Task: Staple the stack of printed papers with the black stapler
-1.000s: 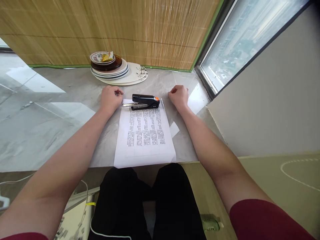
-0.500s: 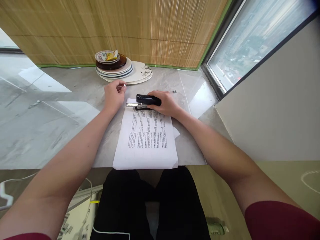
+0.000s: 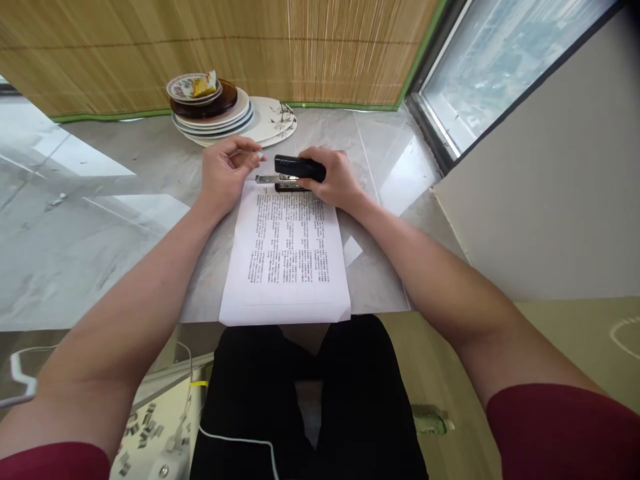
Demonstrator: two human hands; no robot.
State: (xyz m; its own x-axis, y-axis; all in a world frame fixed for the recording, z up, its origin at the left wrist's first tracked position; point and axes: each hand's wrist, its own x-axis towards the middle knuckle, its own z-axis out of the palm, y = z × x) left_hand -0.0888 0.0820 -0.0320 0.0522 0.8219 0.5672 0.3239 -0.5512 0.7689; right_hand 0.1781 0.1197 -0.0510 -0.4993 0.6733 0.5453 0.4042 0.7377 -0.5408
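My right hand (image 3: 334, 177) is closed round a black stapler (image 3: 299, 167), whose metal magazine (image 3: 267, 179) sticks out toward the left between its top and base. The stapler is over the top edge of a printed paper sheet (image 3: 290, 247). To its left, my left hand (image 3: 231, 170) is closed in a pinch near the tip of the magazine. A tiny pale bit shows at its fingertips, too small to name. The paper's lower edge reaches over the front edge of the counter.
A stack of plates (image 3: 213, 117), with a yellow wrapper (image 3: 204, 85) on top, stands at the back by the bamboo blind (image 3: 225, 53). A small white paper piece (image 3: 352, 251) lies right of the sheet. The window frame (image 3: 434, 137) is at the right.
The view has tilted and shifted slightly. My left hand has come a little closer to the stapler, which my right hand still holds. More of the small white paper piece shows.
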